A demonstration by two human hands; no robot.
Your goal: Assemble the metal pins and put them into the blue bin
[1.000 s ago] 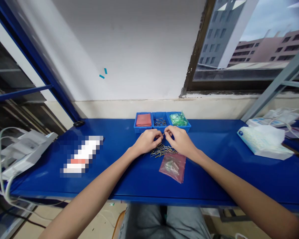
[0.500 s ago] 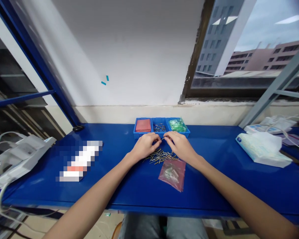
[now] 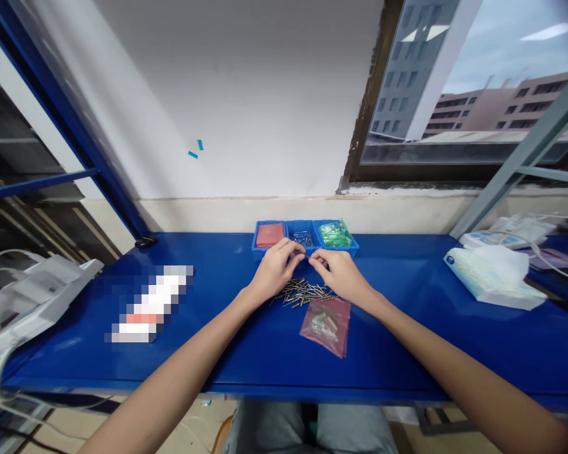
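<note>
Under my remote view, the left hand [image 3: 275,270] and right hand [image 3: 339,272] pinch a thin piece [image 3: 307,256] in closed fingers between the metal pins [image 3: 303,292] and blue bins [image 3: 301,226], both presumably set centrally for short reaches.

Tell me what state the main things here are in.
Left hand, apparently pinching a thin piece
Right hand, apparently pinching it too
Pins, loose in a heap
Bag, lying with contents inside
Left bin, stocked
Middle bin, partly filled
Right bin, heaped full
Tissue box, open
</note>
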